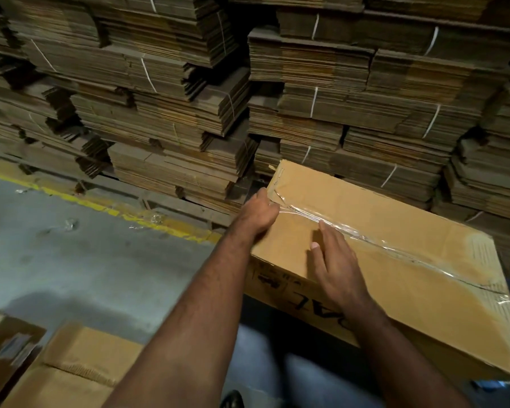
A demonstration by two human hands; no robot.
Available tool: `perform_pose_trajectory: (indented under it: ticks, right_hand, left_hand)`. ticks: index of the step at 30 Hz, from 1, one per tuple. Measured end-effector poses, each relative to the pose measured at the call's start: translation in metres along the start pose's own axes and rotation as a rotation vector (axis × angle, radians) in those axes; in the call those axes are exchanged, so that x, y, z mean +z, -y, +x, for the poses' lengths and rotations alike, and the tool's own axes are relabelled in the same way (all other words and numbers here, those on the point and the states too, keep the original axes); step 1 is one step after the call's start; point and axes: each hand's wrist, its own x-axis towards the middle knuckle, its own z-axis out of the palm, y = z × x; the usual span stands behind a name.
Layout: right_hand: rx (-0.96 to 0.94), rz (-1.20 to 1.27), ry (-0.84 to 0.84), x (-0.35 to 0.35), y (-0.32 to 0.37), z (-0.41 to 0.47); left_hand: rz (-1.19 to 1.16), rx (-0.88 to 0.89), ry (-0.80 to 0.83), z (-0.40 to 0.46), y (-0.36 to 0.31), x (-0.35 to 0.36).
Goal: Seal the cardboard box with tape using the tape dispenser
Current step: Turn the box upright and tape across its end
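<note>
The box (395, 260) is found lying flat ahead and to the right of the person, with its long axis running from the far left corner toward the near right. A strip of clear tape (365, 237) is seen laid along that axis, over the centre seam, from the far-left end to the near-right end, where it is wrinkled at the edge.

The left hand (258, 214) is placed at the far-left end of the box, its fingers curled over the end edge where the tape turns down; whether the tape itself is pinched cannot be told. The right hand (333, 260) is laid flat on the top panel, fingers straight, with the fingertips just touching the near side of the tape line. Both hands are held apart, at the left part of the box.

No tape dispenser is seen in view. The left hand is judged nearer the tape end, so any pressing-down of that end would fall to it, while the remaining length extends rightward from the right hand.

Stacked flat cardboard (336, 98) is noted behind the box.
</note>
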Motion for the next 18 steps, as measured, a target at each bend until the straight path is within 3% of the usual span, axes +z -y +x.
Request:
perform_pose_trajectory:
  ticks: [5,11,18]
  right_hand:
    - [0.006,0.019,0.005,-0.002,0.0,-0.003]
    - [-0.002,0.06,0.002,-0.005,0.002,-0.003]
    - [-0.005,0.111,0.006,-0.012,-0.003,0.004]
  left_hand:
    - [-0.146,-0.107,0.134,0.001,0.006,-0.015]
    - [-0.258,0.026,0.101,0.0,0.0,-0.008]
    - [-0.656,-0.116,0.191,0.021,0.0,-0.024]
